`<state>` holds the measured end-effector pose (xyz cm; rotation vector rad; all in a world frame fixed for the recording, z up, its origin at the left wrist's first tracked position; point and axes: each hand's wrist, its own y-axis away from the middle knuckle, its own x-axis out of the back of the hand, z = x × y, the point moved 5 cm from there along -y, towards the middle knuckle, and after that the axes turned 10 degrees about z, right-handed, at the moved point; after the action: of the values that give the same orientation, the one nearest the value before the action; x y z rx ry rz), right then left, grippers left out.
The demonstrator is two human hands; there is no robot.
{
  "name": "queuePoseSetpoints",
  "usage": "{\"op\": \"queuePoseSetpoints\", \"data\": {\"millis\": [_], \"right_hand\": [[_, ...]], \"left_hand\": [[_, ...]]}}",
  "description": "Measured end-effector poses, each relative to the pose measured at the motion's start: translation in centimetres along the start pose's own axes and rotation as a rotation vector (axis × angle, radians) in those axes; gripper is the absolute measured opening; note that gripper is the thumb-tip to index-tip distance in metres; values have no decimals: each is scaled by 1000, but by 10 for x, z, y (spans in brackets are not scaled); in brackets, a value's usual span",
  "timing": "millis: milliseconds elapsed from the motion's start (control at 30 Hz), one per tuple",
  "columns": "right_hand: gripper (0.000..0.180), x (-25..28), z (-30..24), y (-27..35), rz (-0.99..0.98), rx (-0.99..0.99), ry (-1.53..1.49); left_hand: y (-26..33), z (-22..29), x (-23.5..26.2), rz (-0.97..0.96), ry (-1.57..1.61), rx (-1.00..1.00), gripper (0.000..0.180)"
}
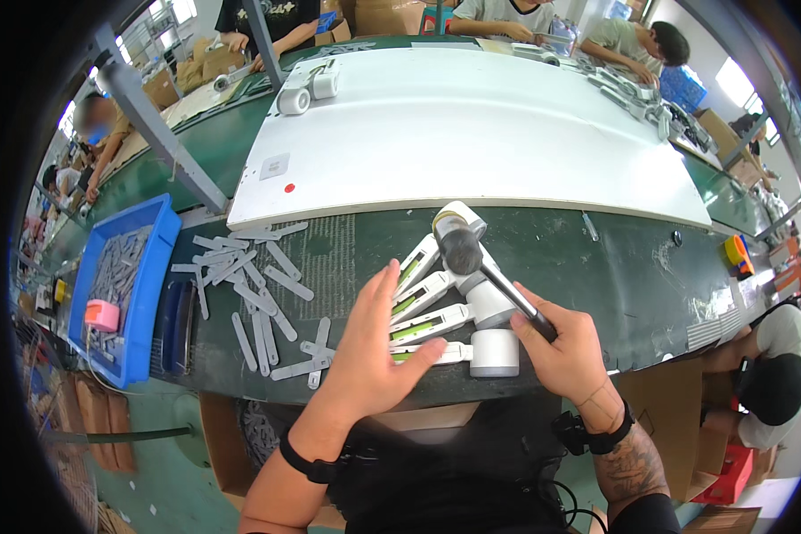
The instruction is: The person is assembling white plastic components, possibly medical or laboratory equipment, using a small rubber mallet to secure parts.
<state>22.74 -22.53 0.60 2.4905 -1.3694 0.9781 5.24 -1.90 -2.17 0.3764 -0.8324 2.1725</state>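
The right hand [564,345] is wrapped around the handle of a mallet [462,250], its head lying in view over the farthest white tools [494,351]; whether it touches them cannot be determined. The left hand [365,351] is spread and grips nothing; its thumb overlaps the nearest tool, though contact pressure cannot be confirmed.

The white tools lie fanned on the bench [587,294] between the two hands, round ends toward the right.

Hazard: finger injury. Cause: a mallet stroke landing toward the left thumb or fingers, which lie close to the tools.

Hazard: cracked or scuffed casing. Cause: an off-center stroke on a round end.

Hazard: dropped tool. Cause: a sideways knock to the nearest tool, which sits near the bench's front edge.

Hazard: mixed parts. Cause: a tool sliding left into the loose grey strips [289,284], short of the blue bin [157,267].
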Motion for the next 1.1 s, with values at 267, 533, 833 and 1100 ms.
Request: {"op": "queuePoseSetpoints", "data": {"millis": [267, 533, 833, 1100], "right_hand": [[45, -14, -76, -30, -62, 755, 256], [40, -62, -82, -48, -280, 1015, 352], [25, -81, -88, -69, -518, 757, 386], [22, -76, -84, -75, -566, 622, 298]], "left_hand": [[-9, -25, 41, 35, -104, 48, 53], [-19, -35, 31, -39, -61, 202, 45], [-42, -42, 38, -266, 186, 415, 33], [-50, -51, 36, -341, 261, 468, 42]]}}
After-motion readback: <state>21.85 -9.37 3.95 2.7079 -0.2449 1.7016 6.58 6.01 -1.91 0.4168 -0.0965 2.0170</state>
